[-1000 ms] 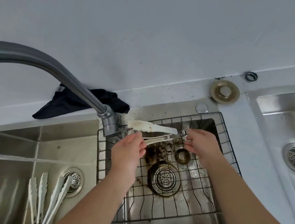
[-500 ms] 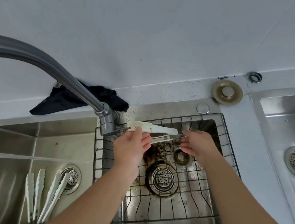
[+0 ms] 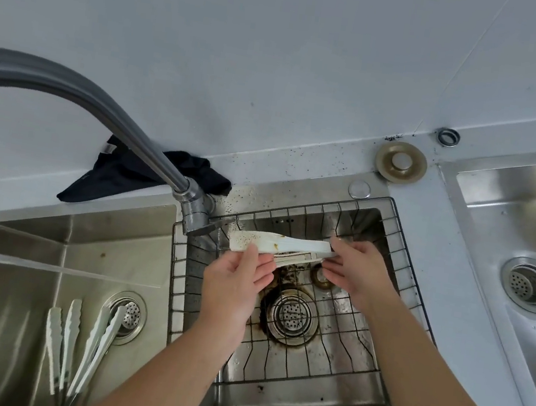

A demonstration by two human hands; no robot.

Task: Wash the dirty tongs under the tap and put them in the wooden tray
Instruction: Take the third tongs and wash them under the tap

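Note:
White dirty tongs (image 3: 283,244) with brown specks lie level over the middle sink basin, right beside the tap head (image 3: 196,215). My left hand (image 3: 238,279) pinches the tongs' lower arm near the tip end. My right hand (image 3: 355,272) grips the hinge end. The grey tap spout (image 3: 78,97) arcs in from the left. Whether water runs from the tap onto the tongs I cannot tell. No wooden tray shows.
A wire rack (image 3: 304,352) lies in the stained middle basin over its drain (image 3: 292,316). Two more white tongs (image 3: 78,344) rest in the left basin. A dark cloth (image 3: 146,179) lies behind the tap, a drain plug (image 3: 400,162) on the counter, another sink (image 3: 524,283) at right.
My left hand's fingers have slid a little along the tongs near the tip; my right hand keeps the hinge end. The tongs stay beside the tap head.

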